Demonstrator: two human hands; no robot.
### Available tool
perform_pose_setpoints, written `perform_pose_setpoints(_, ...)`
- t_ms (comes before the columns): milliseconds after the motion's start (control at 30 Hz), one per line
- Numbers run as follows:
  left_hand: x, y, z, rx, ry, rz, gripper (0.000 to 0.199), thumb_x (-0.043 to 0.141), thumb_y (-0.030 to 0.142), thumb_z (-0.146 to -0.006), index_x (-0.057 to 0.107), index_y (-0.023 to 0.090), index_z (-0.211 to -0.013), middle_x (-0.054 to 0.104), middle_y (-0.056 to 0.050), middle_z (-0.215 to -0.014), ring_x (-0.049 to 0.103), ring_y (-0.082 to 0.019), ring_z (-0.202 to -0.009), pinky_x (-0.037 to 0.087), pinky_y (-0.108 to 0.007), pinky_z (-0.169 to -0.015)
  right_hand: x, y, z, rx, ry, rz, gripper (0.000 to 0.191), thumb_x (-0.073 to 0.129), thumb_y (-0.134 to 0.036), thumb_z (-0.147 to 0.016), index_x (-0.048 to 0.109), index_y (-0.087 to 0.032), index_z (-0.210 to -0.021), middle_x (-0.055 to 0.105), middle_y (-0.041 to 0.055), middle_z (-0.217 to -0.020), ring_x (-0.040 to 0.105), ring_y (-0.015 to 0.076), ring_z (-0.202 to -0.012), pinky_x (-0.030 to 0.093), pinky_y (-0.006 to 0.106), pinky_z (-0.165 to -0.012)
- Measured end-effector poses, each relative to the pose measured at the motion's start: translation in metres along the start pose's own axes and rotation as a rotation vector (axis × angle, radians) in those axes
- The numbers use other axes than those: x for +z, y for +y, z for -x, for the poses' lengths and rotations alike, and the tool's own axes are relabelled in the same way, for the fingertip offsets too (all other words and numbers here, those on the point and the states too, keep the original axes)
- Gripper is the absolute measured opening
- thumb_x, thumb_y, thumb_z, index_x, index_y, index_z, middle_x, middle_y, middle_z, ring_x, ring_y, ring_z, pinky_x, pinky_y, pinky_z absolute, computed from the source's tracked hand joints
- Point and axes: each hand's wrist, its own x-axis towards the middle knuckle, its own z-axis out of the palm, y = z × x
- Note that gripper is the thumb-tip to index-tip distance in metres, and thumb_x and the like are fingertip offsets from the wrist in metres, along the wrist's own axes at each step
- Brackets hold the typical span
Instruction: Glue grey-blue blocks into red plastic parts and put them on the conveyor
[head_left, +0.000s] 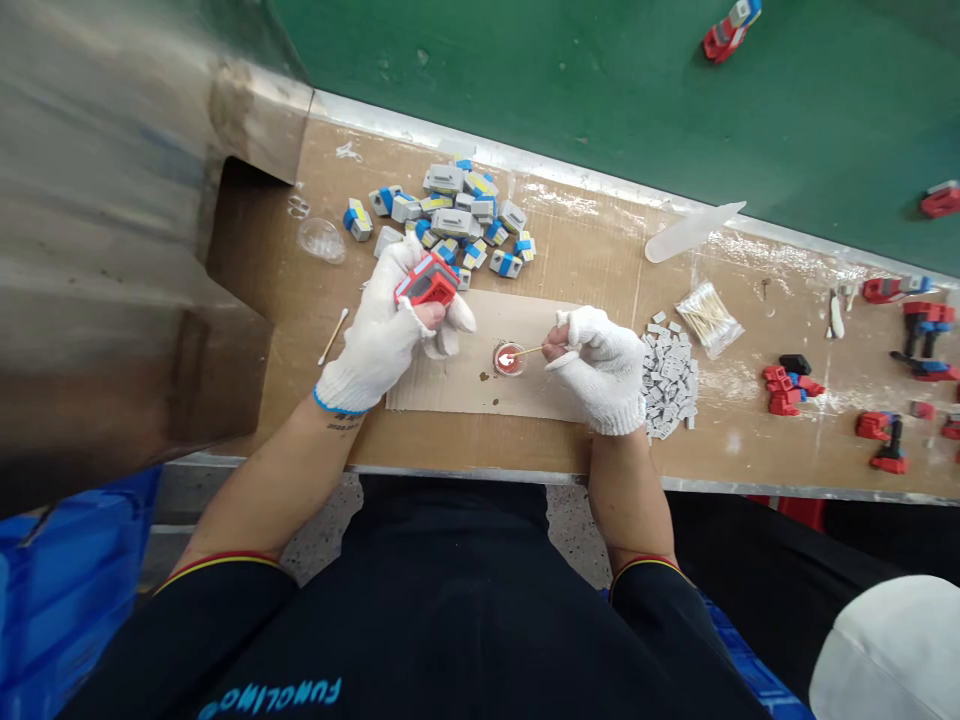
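Observation:
My left hand (397,320), in a white glove with bare fingertips, grips a red and grey plastic toy part (429,280) above the cardboard. Between the fingertips of my right hand (596,365), gloved the same way, is a thin cotton swab (529,350). Its tip reaches into a small round dish (510,358) of red liquid. The dish rests on a flat cardboard sheet (450,385). Just beyond my left hand lies a pile of grey, blue and yellow toy parts (454,222). Small grey plastic pieces (667,380) are heaped beside my right wrist.
A bag of cotton swabs (709,318) and a translucent plastic strip (694,232) lie to the right. Red and blue toy parts (787,388) sit farther right. A loose swab (333,336) and a clear cup (321,240) are at left, near a metal housing (135,250). Behind runs a green surface (540,100).

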Motion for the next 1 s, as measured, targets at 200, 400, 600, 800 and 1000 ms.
perform_pose_setpoints(200, 0.007, -0.003, 0.007, 0.295, 0.106, -0.533, 0.025, 0.091, 0.038, -0.082, 0.073, 0.025, -0.094, 0.074, -0.003, -0.089, 0.066, -0.021, -0.076, 0.057, -0.041, -0.08, -0.002, -0.005, 0.007, -0.053, 0.243, -0.258, 0.026, 0.085, -0.05, -0.101, 0.072, -0.03, -0.09, 0.064, -0.0023, -0.078, 0.064, 0.0184, -0.071, 0.06, 0.042, -0.069)
perform_pose_setpoints(400, 0.016, -0.009, 0.016, 0.247, -0.076, -0.583, 0.024, 0.096, 0.04, -0.074, 0.078, 0.028, -0.084, 0.063, -0.003, -0.076, 0.067, -0.028, -0.078, 0.059, -0.043, -0.08, 0.006, -0.019, 0.006, -0.168, 0.351, -0.312, 0.031, 0.085, -0.053, -0.103, 0.066, -0.032, -0.09, 0.052, -0.0033, -0.074, 0.062, 0.0181, -0.066, 0.059, 0.041, -0.062)
perform_pose_setpoints(600, 0.025, -0.01, 0.02, 0.069, -0.019, -0.435, 0.03, 0.1, 0.032, -0.065, 0.079, 0.028, -0.085, 0.069, -0.004, -0.081, 0.067, -0.027, -0.079, 0.056, -0.036, -0.071, 0.012, -0.021, 0.012, -0.169, 0.23, -0.301, 0.027, 0.083, -0.049, -0.105, 0.069, -0.031, -0.089, 0.057, -0.0024, -0.074, 0.065, 0.0193, -0.067, 0.062, 0.042, -0.063)
perform_pose_setpoints(800, 0.025, -0.007, 0.02, 0.076, -0.034, -0.415, 0.028, 0.1, 0.029, -0.064, 0.078, 0.028, -0.081, 0.068, -0.005, -0.078, 0.07, -0.028, -0.082, 0.056, -0.035, -0.069, 0.009, -0.018, 0.015, -0.132, 0.151, -0.244, 0.03, 0.081, -0.053, -0.104, 0.072, -0.03, -0.087, 0.063, -0.0004, -0.075, 0.065, 0.0206, -0.069, 0.064, 0.046, -0.069)
perform_pose_setpoints(1000, 0.021, -0.009, 0.019, 0.181, -0.062, -0.576, 0.03, 0.098, 0.044, -0.066, 0.079, 0.027, -0.082, 0.071, -0.004, -0.077, 0.068, -0.025, -0.069, 0.061, -0.041, -0.073, 0.009, -0.02, 0.013, -0.157, 0.136, -0.197, 0.026, 0.08, -0.048, -0.105, 0.073, -0.03, -0.087, 0.068, 0.0001, -0.077, 0.068, 0.0205, -0.069, 0.063, 0.045, -0.069)
